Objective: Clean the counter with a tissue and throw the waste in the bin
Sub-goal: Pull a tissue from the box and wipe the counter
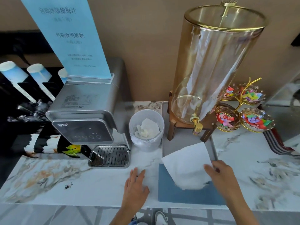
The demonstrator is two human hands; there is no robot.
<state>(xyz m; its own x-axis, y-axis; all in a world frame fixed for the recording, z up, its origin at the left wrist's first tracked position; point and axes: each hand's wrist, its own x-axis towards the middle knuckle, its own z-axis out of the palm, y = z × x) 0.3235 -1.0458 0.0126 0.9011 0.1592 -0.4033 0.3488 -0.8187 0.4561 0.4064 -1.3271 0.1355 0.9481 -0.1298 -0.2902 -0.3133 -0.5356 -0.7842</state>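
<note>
A white tissue sticks up out of a blue tissue box at the front of the marble counter. My right hand pinches the tissue's right edge. My left hand lies flat on the counter just left of the box, fingers apart, holding nothing. A small dark stain marks the counter at the front left. A small white bin lined with a bag stands behind my left hand and holds crumpled white waste.
A silver drinks machine with a drip tray stands at the left. A glass dispenser on a wooden stand sits on a grey tray. Glass bowls of coloured papers stand at the right. A blue sign rises above the machine.
</note>
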